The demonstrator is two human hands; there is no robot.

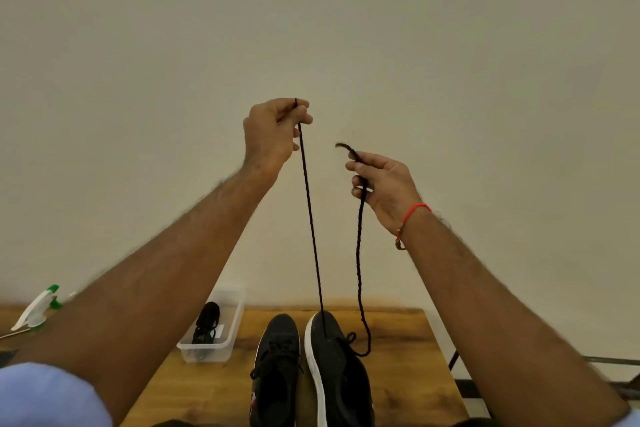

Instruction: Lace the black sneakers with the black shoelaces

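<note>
Two black sneakers stand side by side on the wooden table [408,374]. The left sneaker [275,367] is laced. The right sneaker [337,367], with a white sole edge, has a black shoelace [311,225] running up from its front eyelets in two strands. My left hand [273,130] is raised high and pinches one lace end. My right hand [384,189], a red thread around its wrist, grips the other strand [360,253] a little lower, with the tip curling out above the fingers. That strand hangs slack and loops beside the shoe.
A clear plastic box [216,345] with black laces inside sits left of the sneakers. A white and green spray bottle [38,310] lies at the far left. A plain wall fills the background. The table's right edge drops off near a dark frame [453,360].
</note>
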